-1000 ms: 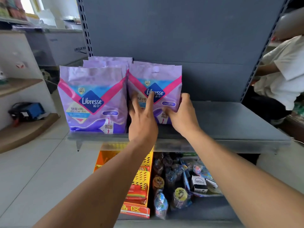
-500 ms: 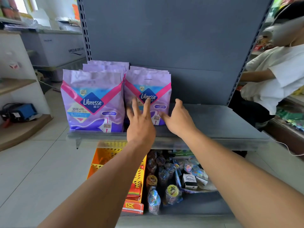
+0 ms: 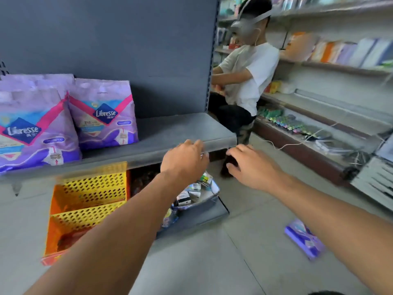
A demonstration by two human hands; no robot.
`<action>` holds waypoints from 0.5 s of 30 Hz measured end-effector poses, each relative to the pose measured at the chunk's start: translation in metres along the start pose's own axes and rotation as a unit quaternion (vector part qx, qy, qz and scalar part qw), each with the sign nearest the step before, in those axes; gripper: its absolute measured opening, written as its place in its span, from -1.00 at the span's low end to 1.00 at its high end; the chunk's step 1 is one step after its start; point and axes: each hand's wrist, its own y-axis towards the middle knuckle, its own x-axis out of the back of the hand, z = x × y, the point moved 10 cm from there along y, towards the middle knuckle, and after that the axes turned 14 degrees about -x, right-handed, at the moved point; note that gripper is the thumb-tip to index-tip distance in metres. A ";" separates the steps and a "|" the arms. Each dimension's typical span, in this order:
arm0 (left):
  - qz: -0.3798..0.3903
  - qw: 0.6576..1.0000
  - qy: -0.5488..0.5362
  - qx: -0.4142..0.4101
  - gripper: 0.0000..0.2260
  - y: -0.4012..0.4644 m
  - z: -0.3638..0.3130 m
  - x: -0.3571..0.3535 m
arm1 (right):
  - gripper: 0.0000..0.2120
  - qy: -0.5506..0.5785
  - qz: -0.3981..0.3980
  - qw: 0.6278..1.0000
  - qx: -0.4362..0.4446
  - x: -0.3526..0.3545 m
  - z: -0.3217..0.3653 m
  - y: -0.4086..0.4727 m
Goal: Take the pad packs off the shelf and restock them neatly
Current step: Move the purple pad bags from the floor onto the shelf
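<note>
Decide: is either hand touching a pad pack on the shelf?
Apart. The head view shows the left hand and right hand at the shelf's front edge, with bare shelf between them and the nearest pad pack.

Two purple pad packs stood at the front of the grey shelf [image 3: 170,133], a left pack [image 3: 32,128] and a right pack [image 3: 104,116], with more behind them, too overlapped to count. One further pack [image 3: 304,239] lay on the floor. One yellow-and-orange perforated rack [image 3: 89,201] sat below. One other person [image 3: 248,75] was there. Two hands showed.
</note>
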 end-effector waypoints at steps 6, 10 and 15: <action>0.089 0.989 -0.080 -0.085 -0.72 0.042 -0.133 -0.094 | -0.61 -0.004 0.079 0.980 -0.183 -0.052 -0.199 -0.047; 0.150 0.975 -0.121 -0.112 -0.69 0.077 -0.207 -0.200 | -0.56 0.036 0.128 0.947 -0.292 -0.128 -0.319 -0.083; 0.240 0.953 -0.127 -0.134 -0.65 0.109 -0.282 -0.357 | -0.50 0.060 0.170 0.908 -0.378 -0.257 -0.427 -0.117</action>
